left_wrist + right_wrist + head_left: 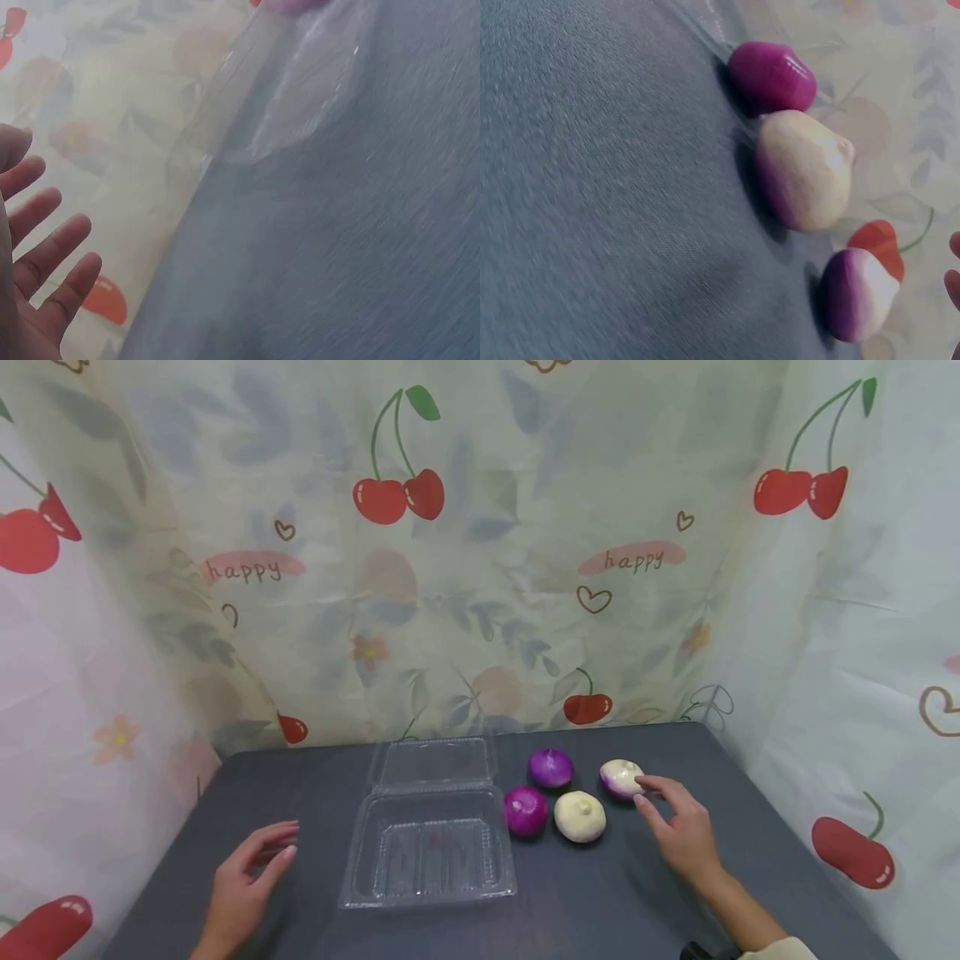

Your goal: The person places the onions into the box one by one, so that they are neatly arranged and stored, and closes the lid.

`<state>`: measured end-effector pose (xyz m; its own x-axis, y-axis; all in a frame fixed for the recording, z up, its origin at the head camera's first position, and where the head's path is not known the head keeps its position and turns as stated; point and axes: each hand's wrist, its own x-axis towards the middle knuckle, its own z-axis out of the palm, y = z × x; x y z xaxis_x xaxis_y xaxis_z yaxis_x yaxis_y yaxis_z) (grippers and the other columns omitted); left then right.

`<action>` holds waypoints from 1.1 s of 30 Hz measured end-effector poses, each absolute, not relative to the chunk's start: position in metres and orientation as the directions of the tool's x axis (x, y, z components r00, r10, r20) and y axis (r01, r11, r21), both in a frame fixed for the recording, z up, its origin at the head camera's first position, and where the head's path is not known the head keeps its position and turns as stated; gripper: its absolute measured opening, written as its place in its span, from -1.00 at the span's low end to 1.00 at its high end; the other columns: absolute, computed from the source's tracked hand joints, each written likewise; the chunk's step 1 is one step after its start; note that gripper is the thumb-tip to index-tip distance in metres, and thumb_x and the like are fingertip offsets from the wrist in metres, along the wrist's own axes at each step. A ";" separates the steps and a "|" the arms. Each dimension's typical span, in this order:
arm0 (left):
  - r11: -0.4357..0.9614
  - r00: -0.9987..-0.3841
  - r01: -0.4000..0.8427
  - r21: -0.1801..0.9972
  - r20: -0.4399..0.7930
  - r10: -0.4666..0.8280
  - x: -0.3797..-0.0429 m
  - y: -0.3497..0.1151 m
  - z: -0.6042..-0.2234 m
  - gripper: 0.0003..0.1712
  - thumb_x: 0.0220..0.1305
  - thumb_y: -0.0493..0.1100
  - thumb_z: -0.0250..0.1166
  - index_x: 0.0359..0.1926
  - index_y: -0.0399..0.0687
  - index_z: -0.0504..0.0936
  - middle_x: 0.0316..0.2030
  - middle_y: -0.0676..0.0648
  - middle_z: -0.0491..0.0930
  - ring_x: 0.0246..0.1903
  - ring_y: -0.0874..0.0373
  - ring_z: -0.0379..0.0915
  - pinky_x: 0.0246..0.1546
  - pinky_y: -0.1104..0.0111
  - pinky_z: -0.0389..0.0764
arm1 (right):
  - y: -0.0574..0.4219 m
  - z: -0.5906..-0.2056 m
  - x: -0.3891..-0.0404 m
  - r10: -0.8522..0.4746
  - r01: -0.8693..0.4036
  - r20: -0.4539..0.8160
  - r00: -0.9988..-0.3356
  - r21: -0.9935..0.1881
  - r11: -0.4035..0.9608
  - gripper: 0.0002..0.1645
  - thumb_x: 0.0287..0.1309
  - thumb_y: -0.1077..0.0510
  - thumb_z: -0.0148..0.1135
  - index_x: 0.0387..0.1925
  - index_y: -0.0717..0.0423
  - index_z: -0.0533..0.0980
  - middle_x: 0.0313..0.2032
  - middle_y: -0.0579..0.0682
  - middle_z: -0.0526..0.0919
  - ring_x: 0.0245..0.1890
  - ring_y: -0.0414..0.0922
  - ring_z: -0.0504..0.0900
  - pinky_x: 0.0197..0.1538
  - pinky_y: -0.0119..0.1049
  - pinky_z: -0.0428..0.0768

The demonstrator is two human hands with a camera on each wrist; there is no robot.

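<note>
A clear plastic clamshell box point(356, 860) lies unfolded on the dark table, its lid point(435, 763) toward the back. Beside it on the right sit two glossy purple onions, a rear one point(551, 768) and a front one point(526, 812). Next to them are a mostly white onion point(580, 817) and a white-and-purple onion point(620, 779). My right hand point(681, 831) hovers by that last onion with thumb and fingers parted; the right wrist view shows space between its fingertips point(952, 285) and the onion. Left of the box, my left hand point(243, 881) holds nothing, fingers spread in the left wrist view.
The dark grey table point(585, 910) reaches back to a curtain point(480, 610) printed with cherries and leaves. Similar cloth hangs along the left and right sides. A black strap point(697, 952) shows at my right wrist, beside a light sleeve.
</note>
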<state>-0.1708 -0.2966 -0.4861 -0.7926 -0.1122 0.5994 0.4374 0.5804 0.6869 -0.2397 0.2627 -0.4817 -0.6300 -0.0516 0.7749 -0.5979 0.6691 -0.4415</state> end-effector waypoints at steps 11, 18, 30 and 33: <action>0.302 -0.867 0.448 0.842 0.491 -0.083 -0.170 -0.272 -0.507 -0.60 0.25 -0.51 0.22 0.12 -0.42 0.49 0.11 -0.09 0.54 0.01 0.22 0.53 -0.12 0.51 0.54 | 0.242 -0.500 -0.240 0.022 -0.537 0.688 -0.725 -0.586 0.607 -0.72 0.09 0.37 0.35 -0.11 0.25 0.61 -0.19 0.06 0.69 -0.28 -0.06 0.61 -0.12 -0.49 0.46; 0.227 -0.895 0.431 0.873 0.446 -0.018 -0.170 -0.263 -0.521 -0.44 0.21 -0.55 0.20 0.25 -0.46 0.37 0.20 0.14 0.47 0.08 0.21 0.49 -0.08 0.49 0.52 | 0.235 -0.509 -0.240 0.034 -0.453 0.579 -0.814 -0.672 0.586 -0.64 0.13 0.28 0.36 -0.01 0.23 0.57 -0.16 0.13 0.67 -0.28 -0.03 0.64 -0.17 -0.27 0.58; 0.185 -0.949 0.311 0.932 0.295 0.108 -0.171 -0.256 -0.533 -0.27 0.22 -0.48 0.24 0.40 -0.33 0.21 0.30 -0.24 0.34 0.06 0.24 0.49 -0.07 0.42 0.54 | 0.229 -0.514 -0.241 -0.115 -0.468 0.484 -0.868 -0.716 0.517 -0.31 0.11 0.26 0.38 0.28 0.22 0.38 0.22 0.16 0.47 0.05 0.20 0.48 -0.12 0.02 0.59; 0.220 -0.967 0.252 0.942 0.236 0.097 -0.170 -0.254 -0.532 -0.27 0.23 -0.42 0.27 0.41 -0.25 0.23 0.33 -0.28 0.28 0.07 0.25 0.47 -0.06 0.42 0.53 | 0.226 -0.513 -0.240 -0.155 -0.469 0.460 -0.874 -0.718 0.514 -0.24 0.10 0.29 0.38 0.32 0.27 0.31 0.26 0.23 0.41 0.10 0.23 0.44 -0.12 0.06 0.58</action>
<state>-0.1703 -0.2539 -0.5321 -0.9668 0.0974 0.2363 0.2525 0.2203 0.9422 -0.2402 0.2262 -0.5130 -0.8742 -0.1551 0.4602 -0.4691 0.5143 -0.7179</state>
